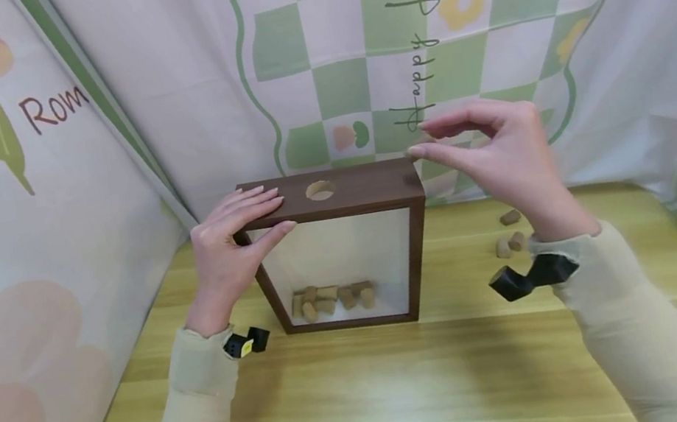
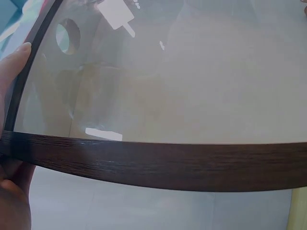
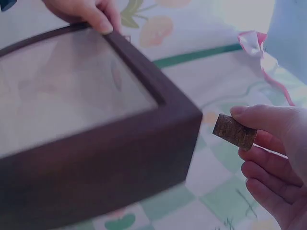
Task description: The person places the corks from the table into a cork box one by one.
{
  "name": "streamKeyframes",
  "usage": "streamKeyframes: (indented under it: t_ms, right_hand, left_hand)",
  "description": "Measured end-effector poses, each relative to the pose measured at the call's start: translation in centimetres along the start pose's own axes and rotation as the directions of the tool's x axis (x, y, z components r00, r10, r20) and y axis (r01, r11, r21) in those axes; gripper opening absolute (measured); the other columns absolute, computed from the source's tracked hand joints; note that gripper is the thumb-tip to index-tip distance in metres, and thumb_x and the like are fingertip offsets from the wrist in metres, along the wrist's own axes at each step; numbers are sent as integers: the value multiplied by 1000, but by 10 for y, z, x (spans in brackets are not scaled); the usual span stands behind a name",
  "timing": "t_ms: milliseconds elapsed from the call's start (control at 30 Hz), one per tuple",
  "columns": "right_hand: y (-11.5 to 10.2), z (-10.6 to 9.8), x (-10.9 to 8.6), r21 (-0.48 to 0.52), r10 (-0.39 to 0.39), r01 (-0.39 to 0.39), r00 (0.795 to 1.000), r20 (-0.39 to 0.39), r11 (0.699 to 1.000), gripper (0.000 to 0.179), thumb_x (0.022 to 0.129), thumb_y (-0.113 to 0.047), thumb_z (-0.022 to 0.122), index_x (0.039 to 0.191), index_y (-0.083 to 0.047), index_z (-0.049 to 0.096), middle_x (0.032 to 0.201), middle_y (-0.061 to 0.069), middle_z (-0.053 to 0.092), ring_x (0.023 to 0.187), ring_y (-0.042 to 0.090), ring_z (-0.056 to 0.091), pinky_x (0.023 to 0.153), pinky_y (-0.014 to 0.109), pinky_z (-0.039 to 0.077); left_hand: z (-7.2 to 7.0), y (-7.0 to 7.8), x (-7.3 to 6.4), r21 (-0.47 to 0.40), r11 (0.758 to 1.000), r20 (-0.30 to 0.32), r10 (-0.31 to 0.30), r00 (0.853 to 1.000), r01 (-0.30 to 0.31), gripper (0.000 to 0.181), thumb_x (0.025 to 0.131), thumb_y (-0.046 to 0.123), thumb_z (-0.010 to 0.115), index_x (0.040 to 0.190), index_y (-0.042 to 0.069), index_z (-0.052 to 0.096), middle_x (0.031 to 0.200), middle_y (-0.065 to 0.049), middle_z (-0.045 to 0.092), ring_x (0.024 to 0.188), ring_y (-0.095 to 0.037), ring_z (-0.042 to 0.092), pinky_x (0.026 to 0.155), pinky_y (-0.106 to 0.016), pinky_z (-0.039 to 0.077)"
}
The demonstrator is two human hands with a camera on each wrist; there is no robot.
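A dark brown wooden frame box [image 1: 368,185] with a clear front stands upright on the table, a round hole [image 1: 321,190] in its top. My left hand [image 1: 229,238] grips its upper left corner, fingers laid along the top and thumb at the front edge. Several corks [image 1: 327,301] lie at the bottom inside. My right hand [image 1: 504,153] is raised just beyond the top right corner. In the right wrist view, its thumb and fingers pinch a short brown cork [image 3: 235,132] beside the box's corner; in the head view the fingertips largely hide this cork.
A loose cork [image 1: 511,217] lies on the wooden table [image 1: 370,400] to the right of the box, with more corks [image 1: 509,245] close by. Patterned cloth [image 1: 335,32] hangs behind the box, and a printed cloth wall [image 1: 47,237] borders the left.
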State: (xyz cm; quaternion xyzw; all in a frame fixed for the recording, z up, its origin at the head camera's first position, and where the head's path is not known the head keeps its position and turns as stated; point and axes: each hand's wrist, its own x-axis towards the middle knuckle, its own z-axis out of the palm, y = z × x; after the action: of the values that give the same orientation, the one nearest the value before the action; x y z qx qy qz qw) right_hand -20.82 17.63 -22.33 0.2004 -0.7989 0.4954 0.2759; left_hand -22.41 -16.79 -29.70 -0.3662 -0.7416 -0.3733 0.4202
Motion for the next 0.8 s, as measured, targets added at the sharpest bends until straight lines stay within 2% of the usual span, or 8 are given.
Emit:
streamKeyframes:
  t_ms: [133,300,400,633,800]
  right_hand:
    - [-14,16,6,13,-84,83,996,37,996,24,79,-12,91,101,-8,82,100,1,76,92,15,68,97,26,51]
    - [-25,35,12,51,-209,205,973,92,977,24,78,-9,91,99,-9,82,97,-1,76,90,12,68,93,27,53]
    - [-31,44,15,78,-250,242,959,134,967,22,79,-12,90,100,-11,82,99,-6,76,93,8,69,90,28,55]
    - [-35,64,25,58,-267,261,937,225,964,20,82,-19,89,101,-15,82,99,-13,75,92,3,68,87,28,56]
    - [-34,73,30,40,-262,262,927,269,964,21,82,-19,89,101,-13,82,99,-8,76,91,5,69,85,29,57]
  left_hand:
    - [0,0,-1,-2,1000,-5,-7,1000,7,37,75,7,92,110,5,80,113,-6,75,113,-26,68,109,-41,45]
    - [0,0,-1,5,1000,-6,-8,1000,8,38,75,8,92,110,5,80,113,-6,75,113,-25,68,109,-41,45]
    - [0,0,0,12,1000,-4,-8,1000,8,38,75,9,92,111,5,80,113,-6,75,113,-26,68,109,-41,45]
    - [0,1,0,0,1000,-6,-20,1000,20,39,74,7,92,112,7,80,114,-4,75,113,-24,68,109,-41,45]
    - [0,2,0,-2,1000,-4,-30,1000,30,39,74,7,92,112,8,80,114,-2,75,114,-23,68,110,-41,45]
